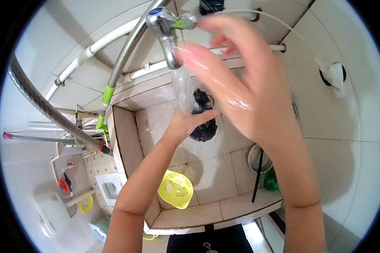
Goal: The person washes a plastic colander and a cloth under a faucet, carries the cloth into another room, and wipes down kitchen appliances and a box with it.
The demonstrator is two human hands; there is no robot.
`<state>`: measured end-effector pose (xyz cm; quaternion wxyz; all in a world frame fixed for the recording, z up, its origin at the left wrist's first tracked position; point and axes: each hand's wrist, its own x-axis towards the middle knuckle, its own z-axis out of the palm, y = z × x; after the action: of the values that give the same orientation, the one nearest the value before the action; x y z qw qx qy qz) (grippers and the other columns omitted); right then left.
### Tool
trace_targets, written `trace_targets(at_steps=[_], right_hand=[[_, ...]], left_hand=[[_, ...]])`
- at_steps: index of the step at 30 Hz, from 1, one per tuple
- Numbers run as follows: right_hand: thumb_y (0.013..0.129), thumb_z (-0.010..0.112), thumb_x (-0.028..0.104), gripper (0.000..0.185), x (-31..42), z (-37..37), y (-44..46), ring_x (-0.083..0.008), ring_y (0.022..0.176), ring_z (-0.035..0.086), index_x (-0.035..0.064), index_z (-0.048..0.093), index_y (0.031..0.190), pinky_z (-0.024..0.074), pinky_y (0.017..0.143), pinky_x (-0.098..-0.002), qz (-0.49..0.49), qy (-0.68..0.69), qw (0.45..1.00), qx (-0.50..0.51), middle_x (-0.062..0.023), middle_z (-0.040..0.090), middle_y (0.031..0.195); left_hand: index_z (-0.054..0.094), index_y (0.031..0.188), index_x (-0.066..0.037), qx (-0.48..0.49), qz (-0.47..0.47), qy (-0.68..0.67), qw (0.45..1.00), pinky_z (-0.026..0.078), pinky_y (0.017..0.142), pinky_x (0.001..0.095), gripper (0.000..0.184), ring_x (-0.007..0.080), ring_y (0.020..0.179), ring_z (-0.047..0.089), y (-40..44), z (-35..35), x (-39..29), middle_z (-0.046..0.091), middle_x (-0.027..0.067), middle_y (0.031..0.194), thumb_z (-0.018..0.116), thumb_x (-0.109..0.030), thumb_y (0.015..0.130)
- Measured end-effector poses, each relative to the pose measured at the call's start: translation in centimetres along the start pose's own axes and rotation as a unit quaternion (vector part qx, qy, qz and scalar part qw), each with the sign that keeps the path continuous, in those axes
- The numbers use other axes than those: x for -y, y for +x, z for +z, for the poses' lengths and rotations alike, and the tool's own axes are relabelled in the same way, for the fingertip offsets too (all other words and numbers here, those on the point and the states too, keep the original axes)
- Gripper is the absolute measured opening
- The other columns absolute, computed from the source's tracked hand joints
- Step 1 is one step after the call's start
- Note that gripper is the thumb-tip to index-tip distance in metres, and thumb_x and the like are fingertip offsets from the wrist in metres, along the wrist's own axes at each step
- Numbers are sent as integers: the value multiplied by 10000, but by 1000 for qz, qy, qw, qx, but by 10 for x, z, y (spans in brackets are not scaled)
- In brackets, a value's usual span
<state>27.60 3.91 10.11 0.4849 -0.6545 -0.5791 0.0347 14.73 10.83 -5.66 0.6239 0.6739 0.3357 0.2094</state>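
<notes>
The wide, pale-tiled sink (211, 164) has walls around the left hand (180, 125), with open room on its near side. This hand holds a crumpled, shiny black lump (204, 131) under its thumb. The right hand (249, 90) curves half-open beside the shiny silver metal tap (167, 38).

Faucet (168, 44) running into tiled basin (126, 130). Left hand (185, 123) grips dark bundle (205, 131) at the stream. Right hand (244, 90), blurred, spread beside faucet; contact unclear. Yellow strainer (176, 189) lies inside basin.

Blurred right grip (255, 90), cropped forearm (301, 189)
</notes>
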Motion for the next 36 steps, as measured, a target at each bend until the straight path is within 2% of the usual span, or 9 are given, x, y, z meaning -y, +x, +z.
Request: trace_targets(at_steps=[5,8,12,14,16,19,27,31,36], right_hand=[[805,594,372,400,48,8,37,-270,574,568,26,583,605,458,556,-327,-102,-269,945,158,-108,528,522],[838,554,378,373,35,8,30,-214,559,580,44,630,690,453,546,-316,-7,-41,986,159,-65,566,559],[885,447,446,566,-56,23,-65,-185,1158,392,96,370,1323,393,892,-373,351,284,885,116,-22,387,1318],[804,446,642,882,-78,49,-139,-316,1248,317,137,76,1425,358,924,-548,616,426,640,169,-89,129,1465],[809,473,617,691,-58,66,-177,-217,1065,503,76,413,1235,456,864,-347,683,609,384,123,-100,481,1172],[804,514,570,644,-60,106,-208,-255,1056,524,118,420,1253,422,911,-426,624,752,205,43,-127,462,1265],[737,591,62,587,13,79,-157,-199,1063,509,95,402,1291,373,967,-344,427,803,415,-18,-100,522,1169],[685,638,2,296,23,72,-134,-279,1135,481,43,584,973,332,1005,-428,152,511,841,95,-110,589,987],[670,579,96,178,18,84,-150,-281,865,547,37,580,838,422,851,-363,-106,301,943,93,-103,557,839]], left_hand=[[506,1166,-36,33,-81,-110,990,373,934,344,625,224,1157,432,-12,-5,-8,458,127,1248,782,-241,644],[571,1076,-65,1,-70,-23,997,365,940,352,534,240,1177,410,-22,-10,2,452,138,1207,799,-199,612],[560,889,-64,-66,75,96,990,409,868,326,394,218,999,514,-45,-12,9,523,107,1058,802,-151,591],[509,845,-77,-1,5,13,1000,417,833,315,394,178,938,520,-63,-8,12,565,79,985,806,-174,605],[509,837,-103,38,145,191,970,408,867,376,398,236,897,540,-81,0,9,584,69,856,812,-148,584],[509,812,-97,137,230,168,949,405,876,458,405,283,892,556,-105,18,-5,587,87,824,825,-165,567],[367,825,-130,-221,178,-244,927,378,908,433,381,230,908,519,-146,12,-25,498,38,850,665,-342,721],[504,921,-87,-284,-118,-498,811,329,969,419,367,266,1035,493,-144,1,-44,567,83,954,429,-435,830],[517,881,-94,6,-392,-457,798,417,738,349,201,197,802,518,-121,-19,-29,546,46,814,509,-286,824]])
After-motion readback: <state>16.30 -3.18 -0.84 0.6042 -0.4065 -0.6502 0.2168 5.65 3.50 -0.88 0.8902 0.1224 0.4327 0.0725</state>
